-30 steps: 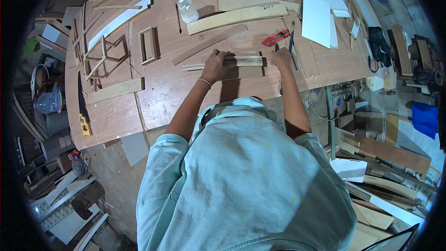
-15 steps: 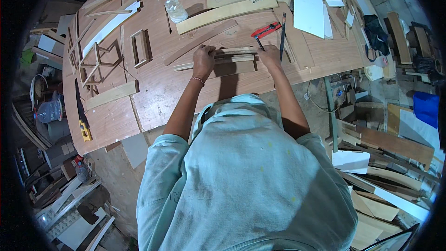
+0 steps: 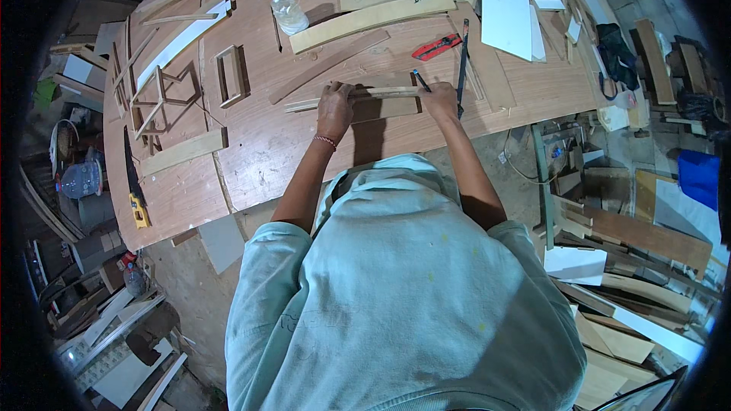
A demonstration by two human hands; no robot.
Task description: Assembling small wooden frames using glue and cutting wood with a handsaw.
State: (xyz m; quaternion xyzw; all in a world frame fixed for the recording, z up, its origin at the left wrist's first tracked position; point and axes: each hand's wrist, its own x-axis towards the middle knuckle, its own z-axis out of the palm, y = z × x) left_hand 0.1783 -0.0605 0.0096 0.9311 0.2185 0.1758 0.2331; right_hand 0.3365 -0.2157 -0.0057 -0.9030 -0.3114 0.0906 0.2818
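Thin pale wooden strips [image 3: 387, 93] lie together across the table in front of me. My left hand [image 3: 335, 112] is closed round them toward their left part. At their right end, my right hand [image 3: 440, 100] is closed, with a dark pencil [image 3: 422, 81] sticking out past its fingers. Its fingertips touch or nearly touch the strips' end; the exact contact is hidden. Just beyond that hand lies a red utility knife [image 3: 436, 47]. A dark, narrow straightedge [image 3: 464, 57] runs beside it, its near end close to my right hand. Under the strips is a flat wooden piece [image 3: 387, 109].
Curved boards [image 3: 373, 23] and a plastic jar [image 3: 289, 15] stand farther back on the wooden table [image 3: 263, 164]. Small wooden frames [image 3: 231, 76] and a yellow-handled saw [image 3: 138, 205] are at left. White panels [image 3: 505, 15] lie at right. Offcuts [image 3: 647, 240] crowd the floor.
The strips, apart before, now lie together as one bundle, the far one having come nearer me. The pencil has tilted and its blue end now points away to the left.
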